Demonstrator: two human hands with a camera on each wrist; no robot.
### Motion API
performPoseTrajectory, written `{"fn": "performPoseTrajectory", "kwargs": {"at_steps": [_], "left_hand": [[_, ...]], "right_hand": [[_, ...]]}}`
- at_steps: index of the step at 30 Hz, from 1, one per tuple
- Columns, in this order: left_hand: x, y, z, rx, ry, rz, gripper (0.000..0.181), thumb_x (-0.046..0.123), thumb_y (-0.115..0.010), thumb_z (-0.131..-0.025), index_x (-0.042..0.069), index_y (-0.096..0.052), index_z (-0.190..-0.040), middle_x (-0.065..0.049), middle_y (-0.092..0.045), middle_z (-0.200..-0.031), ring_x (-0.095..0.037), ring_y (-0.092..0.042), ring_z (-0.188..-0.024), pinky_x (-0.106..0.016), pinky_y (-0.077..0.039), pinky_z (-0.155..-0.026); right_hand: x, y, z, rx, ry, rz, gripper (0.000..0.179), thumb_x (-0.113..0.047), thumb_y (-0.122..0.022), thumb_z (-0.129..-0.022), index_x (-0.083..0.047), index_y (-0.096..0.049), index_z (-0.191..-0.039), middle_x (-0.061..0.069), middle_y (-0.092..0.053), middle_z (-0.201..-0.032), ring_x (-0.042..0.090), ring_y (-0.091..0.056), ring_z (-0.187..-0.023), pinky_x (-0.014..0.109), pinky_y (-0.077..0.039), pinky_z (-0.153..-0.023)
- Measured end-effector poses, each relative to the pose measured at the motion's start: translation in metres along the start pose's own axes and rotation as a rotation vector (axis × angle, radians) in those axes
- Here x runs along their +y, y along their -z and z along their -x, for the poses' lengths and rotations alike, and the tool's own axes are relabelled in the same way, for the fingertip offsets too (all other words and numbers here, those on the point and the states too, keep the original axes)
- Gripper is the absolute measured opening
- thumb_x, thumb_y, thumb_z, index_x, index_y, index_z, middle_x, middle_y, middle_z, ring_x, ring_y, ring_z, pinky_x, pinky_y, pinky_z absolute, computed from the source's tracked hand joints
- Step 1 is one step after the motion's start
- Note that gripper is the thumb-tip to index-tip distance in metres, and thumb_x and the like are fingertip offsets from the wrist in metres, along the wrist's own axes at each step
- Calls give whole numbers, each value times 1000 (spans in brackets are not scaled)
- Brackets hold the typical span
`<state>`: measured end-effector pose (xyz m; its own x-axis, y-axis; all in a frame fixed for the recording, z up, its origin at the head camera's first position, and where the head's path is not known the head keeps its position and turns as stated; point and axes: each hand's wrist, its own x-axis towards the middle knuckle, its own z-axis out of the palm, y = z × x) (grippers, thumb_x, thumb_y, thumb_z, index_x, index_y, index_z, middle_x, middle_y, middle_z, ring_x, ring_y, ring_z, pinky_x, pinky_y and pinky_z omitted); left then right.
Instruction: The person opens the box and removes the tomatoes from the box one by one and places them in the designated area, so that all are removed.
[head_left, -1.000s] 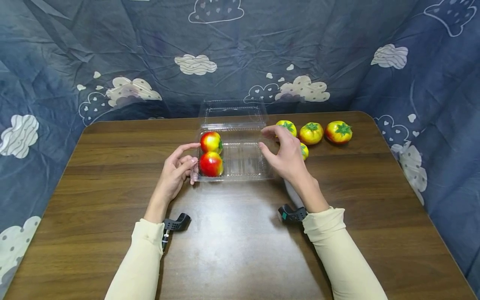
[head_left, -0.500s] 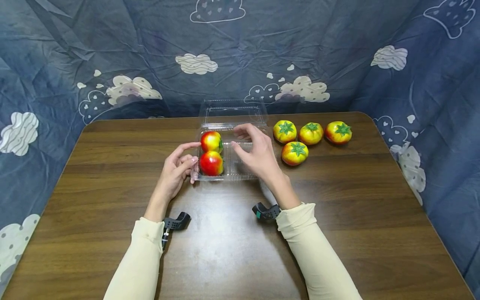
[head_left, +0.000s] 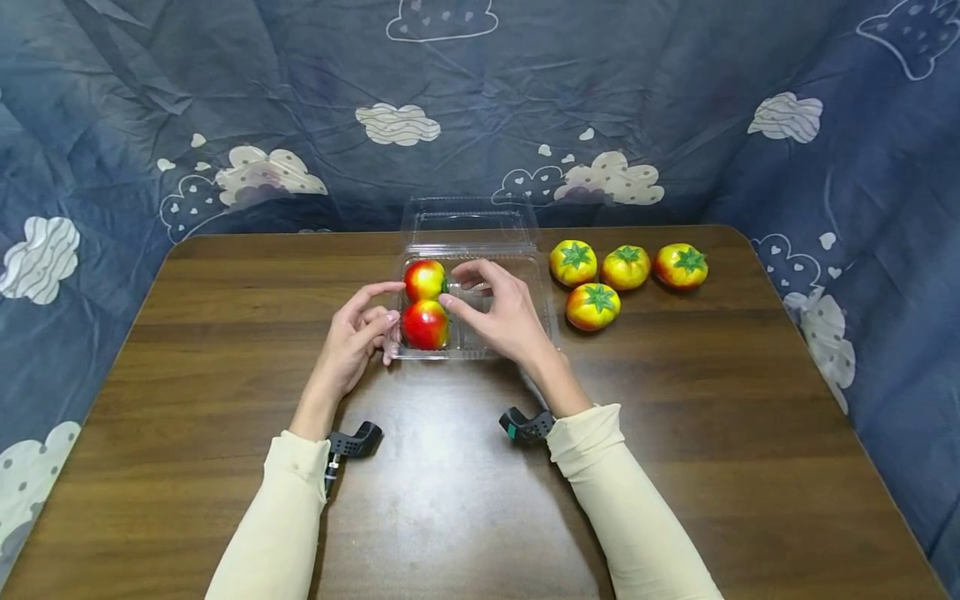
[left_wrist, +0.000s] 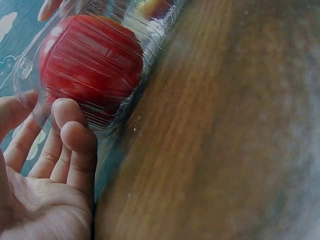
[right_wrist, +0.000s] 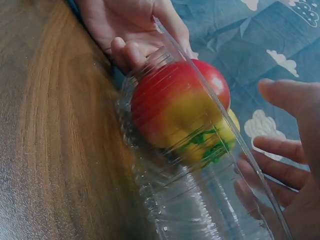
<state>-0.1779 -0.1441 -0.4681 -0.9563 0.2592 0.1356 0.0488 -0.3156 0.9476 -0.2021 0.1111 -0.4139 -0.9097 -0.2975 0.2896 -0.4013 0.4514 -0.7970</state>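
Note:
A clear plastic clamshell container (head_left: pixel 495 350) lies with its lid raised at the table's far side. Two red-yellow, tomato-like fruits, the rear one (head_left: pixel 424 280) and the front one (head_left: pixel 426 325), sit on their sides in its left end. My left hand (head_left: pixel 347 342) holds the container's left edge, thumb and fingers against rim and wall; in the left wrist view, two bent fingertips (left_wrist: pixel 67 112) press near the lower corner. Over the container's middle my right hand (head_left: pixel 498 312) has its fingers loosely bent with nothing between them. Its thumb and index tips are right by the fruits.
To the right of the container are several more yellow-red fruits, with one (head_left: pixel 592 307) in front of the others, green leaf tops up. A patterned blue cloth (head_left: pixel 450 83) hangs behind the wooden table (head_left: pixel 450 500). The clear lid (head_left: pixel 471 221) leans back at the far edge.
My right hand has moved left from beside the loose fruits to over the container, near the two fruits inside. My left hand stays at the container's left edge.

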Motion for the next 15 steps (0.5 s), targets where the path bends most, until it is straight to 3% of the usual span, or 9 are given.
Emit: {"fn": "performPoseTrajectory", "kwargs": {"at_steps": [10, 15], "left_hand": [[0, 0, 0, 9, -2, -6, 43, -3, -56, -105, 0, -51, -147, -7, -62, -76, -18, -58, -54, -22, -52, -45], [1, 1, 0, 10, 7, -21, 42, -2, -57, -105, 1, -52, -147, -7, -62, -78, -18, -58, -56, -22, -53, -46]], "right_hand": [[7, -3, 1, -198, 5, 11, 52, -36, -79, -95, -9, -62, -137, 9, -69, -132, 27, -69, -117, 44, -60, -102], [7, -3, 0, -226, -6, -6, 52, -34, -80, -95, -9, -62, -137, 9, -71, -129, 26, -70, -115, 41, -60, -101]]}}
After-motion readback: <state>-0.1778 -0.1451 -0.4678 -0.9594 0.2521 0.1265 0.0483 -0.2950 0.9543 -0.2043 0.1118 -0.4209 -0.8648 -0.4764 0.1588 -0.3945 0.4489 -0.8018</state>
